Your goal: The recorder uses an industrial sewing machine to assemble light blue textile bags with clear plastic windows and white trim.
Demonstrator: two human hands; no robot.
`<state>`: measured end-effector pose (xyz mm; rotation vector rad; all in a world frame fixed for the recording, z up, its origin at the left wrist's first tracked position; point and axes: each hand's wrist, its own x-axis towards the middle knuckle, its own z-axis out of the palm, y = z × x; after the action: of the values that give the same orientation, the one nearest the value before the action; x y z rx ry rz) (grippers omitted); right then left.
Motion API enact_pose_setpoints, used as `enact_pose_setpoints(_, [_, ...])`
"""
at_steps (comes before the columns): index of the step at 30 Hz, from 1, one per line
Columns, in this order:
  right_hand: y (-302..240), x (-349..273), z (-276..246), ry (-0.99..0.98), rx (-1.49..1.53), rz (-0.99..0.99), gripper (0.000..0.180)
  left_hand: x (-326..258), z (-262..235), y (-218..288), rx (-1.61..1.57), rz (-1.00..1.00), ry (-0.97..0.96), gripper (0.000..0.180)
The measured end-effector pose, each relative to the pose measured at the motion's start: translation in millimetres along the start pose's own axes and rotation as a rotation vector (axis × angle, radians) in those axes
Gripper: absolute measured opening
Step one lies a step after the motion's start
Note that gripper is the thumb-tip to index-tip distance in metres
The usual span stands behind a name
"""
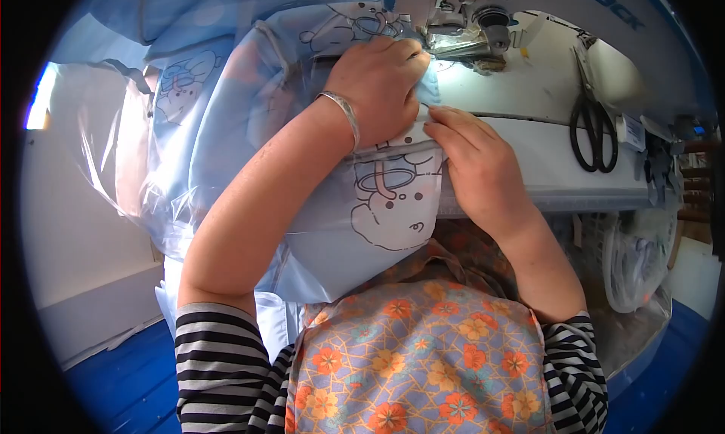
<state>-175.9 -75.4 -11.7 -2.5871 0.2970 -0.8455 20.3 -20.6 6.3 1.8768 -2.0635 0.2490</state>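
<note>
Light blue fabric point(317, 264) with a white cartoon animal print lies over the sewing machine's bed and hangs toward my lap. My left hand point(381, 87), a silver bangle at its wrist, rests on the fabric beside the lit needle area. Its fingers are bent and closed on the cloth close to the presser foot point(464, 53). Nearer to me, my right hand point(479, 158) pinches the right edge of the fabric, fingertips just short of my left hand. What lies under my left palm is hidden.
The sewing machine point(604, 15) arches over the top right. Black-handled scissors point(593, 132) lie on the right of its bed. A white plastic basket point(638, 260) hangs at the lower right. Clear plastic sheeting point(98, 162) and more blue cloth are at the left.
</note>
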Motion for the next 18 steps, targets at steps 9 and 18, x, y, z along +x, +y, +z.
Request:
enact_pose_setpoints(9, [1.2, 1.0, -2.0, 0.005, -0.002, 0.001, 0.036, 1.8, 0.1, 0.8, -0.02, 0.01, 0.022, 0.036])
enact_pose_setpoints(18, [2.8, -3.6, -4.2, -0.025, -0.004, -0.02, 0.039, -2.3, 2.4, 2.2, -0.043, 0.041, 0.092, 0.023])
